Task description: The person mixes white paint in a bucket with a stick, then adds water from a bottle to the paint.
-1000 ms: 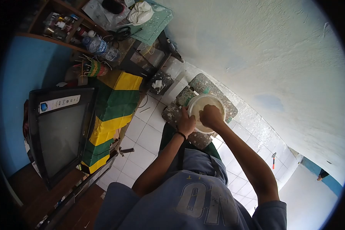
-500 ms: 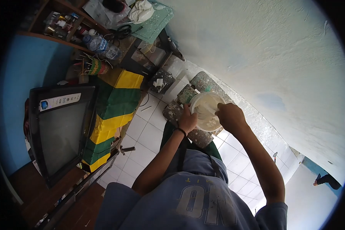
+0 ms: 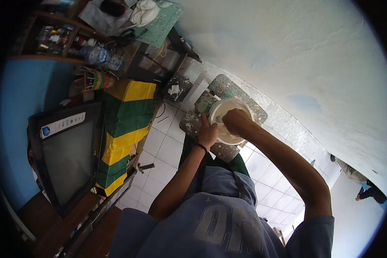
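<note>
A round white tub (image 3: 247,109) with pale, creamy material inside stands over a paint-spattered stepped surface (image 3: 232,86). My left hand (image 3: 207,132), with a dark band at the wrist, grips the tub's left rim. Over the tub's opening is my right hand (image 3: 237,122), its fingers closed round a tool that is mostly hidden; a pale part of it shows at the tub's left inner side.
On the left are a framed black screen (image 3: 69,155), a yellow and green cloth (image 3: 131,112) and a shelf with bottles (image 3: 96,56). A white wall (image 3: 288,51) rises on the right. Another person's hand (image 3: 358,197) shows at the far right.
My right hand has moved left, from the tub's right rim to over its opening. My left hand still holds the rim. The view has shifted slightly.
</note>
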A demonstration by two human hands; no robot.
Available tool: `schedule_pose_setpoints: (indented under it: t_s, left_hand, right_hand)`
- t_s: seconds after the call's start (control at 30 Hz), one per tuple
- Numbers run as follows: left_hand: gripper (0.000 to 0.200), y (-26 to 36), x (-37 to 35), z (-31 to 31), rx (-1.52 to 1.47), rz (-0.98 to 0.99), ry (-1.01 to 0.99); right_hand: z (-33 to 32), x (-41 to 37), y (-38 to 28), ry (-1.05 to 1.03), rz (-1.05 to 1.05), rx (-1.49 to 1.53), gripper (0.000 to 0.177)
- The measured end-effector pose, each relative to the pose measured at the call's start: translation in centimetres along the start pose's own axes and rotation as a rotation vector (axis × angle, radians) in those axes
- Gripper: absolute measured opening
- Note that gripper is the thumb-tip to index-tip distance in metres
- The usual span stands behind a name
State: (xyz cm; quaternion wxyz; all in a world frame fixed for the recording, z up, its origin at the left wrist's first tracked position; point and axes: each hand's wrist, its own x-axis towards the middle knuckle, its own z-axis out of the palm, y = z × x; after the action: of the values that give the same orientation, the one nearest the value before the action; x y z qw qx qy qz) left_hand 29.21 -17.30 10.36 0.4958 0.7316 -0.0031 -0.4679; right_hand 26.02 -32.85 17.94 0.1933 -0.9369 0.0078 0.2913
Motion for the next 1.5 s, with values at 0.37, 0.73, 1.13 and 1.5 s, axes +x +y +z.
schedule_pose_setpoints:
  t_s: [0.37, 0.73, 1.13, 1.5]
  left_hand:
    - [0.038, 0.2, -0.6, 0.1, -0.129, -0.047, 0.017]
    - [0.037, 1.0, 0.0, 0.1, 0.17, 0.024, -0.084]
    - [0.039, -0.7, -1.2, -0.4, 0.172, 0.009, -0.003]
    - [0.034, 1.2, -3.4, -0.4, 0.222, 0.053, 0.152]
  right_hand:
    - [3.4, 1.0, 0.0, 0.26, 0.289, 0.331, 0.019]
    - [-0.8, -5.8, 0.1, 0.326, 0.394, 0.213, 0.018]
    - [2.1, -3.2, -1.5, 0.107, 0.017, -0.313, 0.006]
    - [1.6, -0.3, -1.3, 0.271, -0.029, -0.189, 0.011]
